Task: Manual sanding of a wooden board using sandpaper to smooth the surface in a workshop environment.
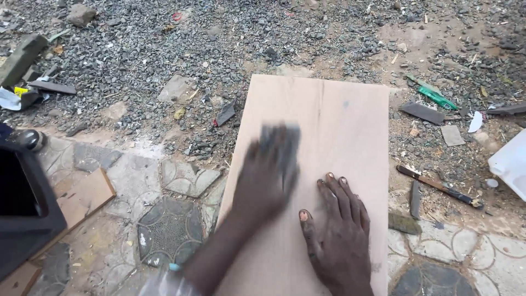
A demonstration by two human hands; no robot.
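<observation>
plywood, pale and flat, is what you are working on: the pale rectangular plywood board is lying on the ground, its near end over the patterned paving stones and its far end reaching onto the grey gravel. your left hand is blurring across the board, its grip closing on a dark grey sanding pad pressed flat to the wood. your right hand is resting just beside it, fingers spread and palm down, holding nothing, only pinning the sheet. judging by its thinness, the board is looking light and stiff but likely to slide, so you are bearing down on it; to lift it, the long edges look the best hold. off to the right, a brown-handled knife is lying on the dirt, well apart.
</observation>
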